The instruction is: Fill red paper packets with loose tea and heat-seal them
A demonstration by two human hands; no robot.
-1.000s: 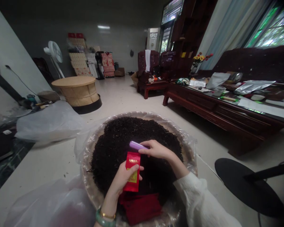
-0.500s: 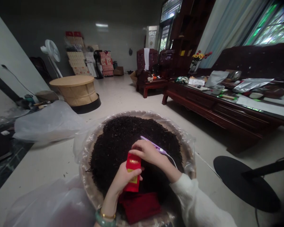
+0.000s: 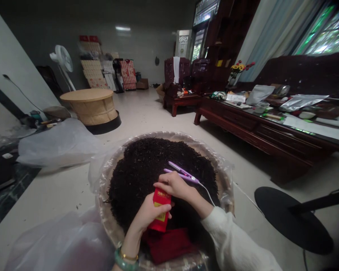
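Observation:
A small red packet (image 3: 162, 222) with gold lettering and a yellow label stands upright between my hands, over a heap of dark dried leaves (image 3: 147, 162) that looks like tea. My left hand (image 3: 151, 210) wraps round its body, thumb across the front. At its top edge, my right hand (image 3: 172, 184) pinches with bent fingers. Just beyond the right hand, a purple hair straightener (image 3: 186, 176) lies on the leaves with its jaws apart and a white cord trailing. Dark red packets or cloth (image 3: 169, 246) lie below the packet, near the basket's front rim.
A round, plastic-lined basket (image 3: 106, 218) holds the leaves. Plastic bags (image 3: 56, 241) lie on the floor at left. A black stand base (image 3: 293, 220) is at right. A wooden table (image 3: 262, 131) with pouches and a covered round basket (image 3: 92, 109) stand farther back.
My right hand has shifted slightly down, its fingers now closed along the packet's top. The packet sits a little lower, and more of the hair straightener shows.

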